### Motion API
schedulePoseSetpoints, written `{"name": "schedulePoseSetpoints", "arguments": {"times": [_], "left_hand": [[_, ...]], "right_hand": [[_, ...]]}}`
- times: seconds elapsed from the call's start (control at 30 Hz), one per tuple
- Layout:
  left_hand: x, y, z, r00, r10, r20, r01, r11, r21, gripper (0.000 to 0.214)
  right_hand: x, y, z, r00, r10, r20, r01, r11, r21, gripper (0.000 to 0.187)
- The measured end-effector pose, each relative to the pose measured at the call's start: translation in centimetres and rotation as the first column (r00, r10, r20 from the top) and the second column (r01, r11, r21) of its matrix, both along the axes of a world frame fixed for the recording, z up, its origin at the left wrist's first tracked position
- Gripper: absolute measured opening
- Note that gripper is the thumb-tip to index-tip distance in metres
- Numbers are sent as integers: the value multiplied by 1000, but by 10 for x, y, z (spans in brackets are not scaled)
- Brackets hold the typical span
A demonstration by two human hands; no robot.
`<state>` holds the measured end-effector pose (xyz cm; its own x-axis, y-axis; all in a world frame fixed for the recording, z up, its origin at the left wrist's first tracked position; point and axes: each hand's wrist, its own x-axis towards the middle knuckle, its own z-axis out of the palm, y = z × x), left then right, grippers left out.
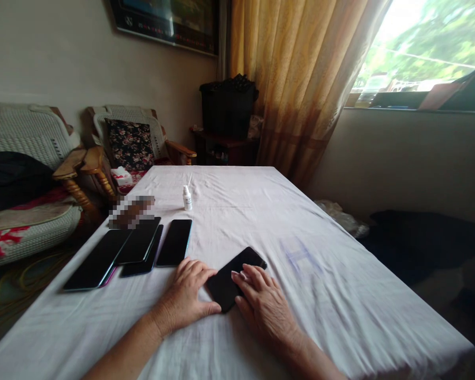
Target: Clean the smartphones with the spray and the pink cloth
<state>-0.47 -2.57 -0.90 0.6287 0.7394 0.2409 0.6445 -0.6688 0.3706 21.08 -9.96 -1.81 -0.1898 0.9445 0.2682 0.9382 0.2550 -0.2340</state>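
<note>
Left hand (188,295): grip half-spread, touching the edge of the black phone (225,284). Phone: flat on the cloth-covered bench (340,301); likely light, rigid, slick, breakable; best held by its sides. Right hand (266,306): fingers bent over screen; grip's closure, I cannot tell.

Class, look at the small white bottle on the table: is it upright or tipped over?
Upright: the white bottle stands on its base on the tablecloth, its narrow top pointing up.
</note>
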Motion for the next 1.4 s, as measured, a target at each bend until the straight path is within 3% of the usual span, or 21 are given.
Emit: {"name": "schedulePoseSetpoints", "arguments": {"times": [0.27,0.6,0.8,1.03,1.2,1.4], "left_hand": [[1,-1,4,1000,12,-28,-13,1000,-17,61],[1,0,4,1000,18,-18,-19,1000,-11,60],[-1,1,1,1000,5,-10,-5,1000,0,60],[-1,2,2,1000,-13,-10,13,1000,7,58],[-1,2,4,1000,-12,-29,12,1000,-14,62],[-1,2,3,1000,-20,-8,20,1000,9,54]], "right_hand": [[32,2,-11,966,-248,75,242,966,89,44],[29,-8,-9,997,-79,25,77,994,80,42],[33,-4,-17,959,-280,42,272,953,133,45],[35,-6,-13,979,-202,40,197,974,108,42],[38,2,-9,955,-289,65,285,956,69,41],[38,15,0,954,-287,86,288,958,11,41]]}}
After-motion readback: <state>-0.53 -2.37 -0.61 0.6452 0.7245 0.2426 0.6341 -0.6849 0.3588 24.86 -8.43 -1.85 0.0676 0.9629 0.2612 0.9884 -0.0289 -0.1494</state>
